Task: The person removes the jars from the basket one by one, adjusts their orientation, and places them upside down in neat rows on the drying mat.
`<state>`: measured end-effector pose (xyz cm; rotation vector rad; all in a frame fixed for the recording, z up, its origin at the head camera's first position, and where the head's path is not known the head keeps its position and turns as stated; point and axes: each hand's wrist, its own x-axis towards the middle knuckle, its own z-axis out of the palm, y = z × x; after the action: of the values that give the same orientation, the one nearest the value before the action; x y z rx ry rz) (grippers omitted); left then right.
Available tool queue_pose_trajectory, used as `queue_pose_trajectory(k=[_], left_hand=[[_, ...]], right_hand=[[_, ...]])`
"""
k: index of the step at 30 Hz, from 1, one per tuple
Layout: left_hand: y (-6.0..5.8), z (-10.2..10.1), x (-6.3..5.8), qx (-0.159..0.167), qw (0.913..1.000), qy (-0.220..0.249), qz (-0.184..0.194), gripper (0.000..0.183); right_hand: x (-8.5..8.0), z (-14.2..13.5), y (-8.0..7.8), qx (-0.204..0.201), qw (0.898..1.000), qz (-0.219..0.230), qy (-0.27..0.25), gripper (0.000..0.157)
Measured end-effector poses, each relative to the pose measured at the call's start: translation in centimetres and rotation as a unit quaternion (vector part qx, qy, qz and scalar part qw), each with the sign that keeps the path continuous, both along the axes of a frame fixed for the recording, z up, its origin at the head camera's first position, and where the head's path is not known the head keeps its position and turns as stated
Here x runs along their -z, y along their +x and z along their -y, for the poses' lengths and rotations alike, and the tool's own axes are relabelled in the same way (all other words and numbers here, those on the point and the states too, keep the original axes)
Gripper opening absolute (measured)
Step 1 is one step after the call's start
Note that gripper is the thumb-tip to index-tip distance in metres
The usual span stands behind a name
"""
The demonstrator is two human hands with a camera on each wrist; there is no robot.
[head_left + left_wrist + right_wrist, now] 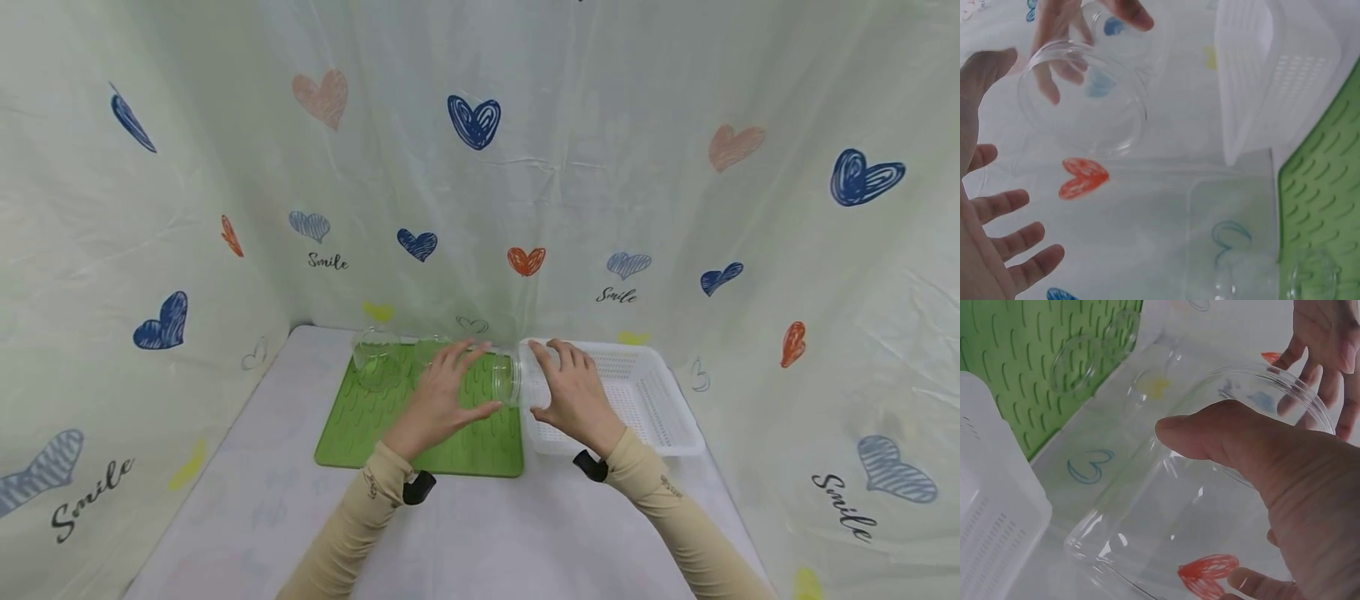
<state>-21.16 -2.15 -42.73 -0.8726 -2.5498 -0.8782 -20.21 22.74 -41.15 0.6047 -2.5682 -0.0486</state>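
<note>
A clear, empty-looking jar [507, 379] lies sideways in the air, its open mouth facing left. My right hand [572, 385] grips its body, with the thumb [1210, 428] pressed along the near side in the right wrist view. Just off the rim, my left hand [438, 400] is spread, thumb and fingers apart. In the left wrist view a gap shows between the left fingers [1022, 234] and the jar's round mouth [1082, 147]. Below is a green ribbed mat [352, 446], on which two more clear vessels stand, one at the left [378, 371] and one farther back [429, 348].
A white perforated basket [663, 400] stands right of the mat, partly behind my right hand. Both rest on a white-covered table [480, 542]. A pale curtain [555, 192] printed with hearts encloses the back and sides.
</note>
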Motion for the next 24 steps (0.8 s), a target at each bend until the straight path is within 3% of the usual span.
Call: queue_pose_trajectory(k=[4, 13, 24], left_hand=[[-0.6, -1.1, 0.5, 0.023, 0.9997, -0.01, -0.006, 0.096], [-1.0, -2.2, 1.3, 0.051, 0.9973, -0.013, 0.051, 0.103], [-1.1, -2.6, 1.6, 0.073, 0.9967, -0.026, 0.024, 0.096]], right_hand=[[0.3, -0.1, 0.1, -0.007, 1.0, -0.002, 0.006, 0.113], [0.6, 0.4, 0.5, -0.017, 1.0, 0.0, 0.024, 0.111], [0.8, 1.7, 1.3, -0.039, 0.998, -0.022, 0.053, 0.116]])
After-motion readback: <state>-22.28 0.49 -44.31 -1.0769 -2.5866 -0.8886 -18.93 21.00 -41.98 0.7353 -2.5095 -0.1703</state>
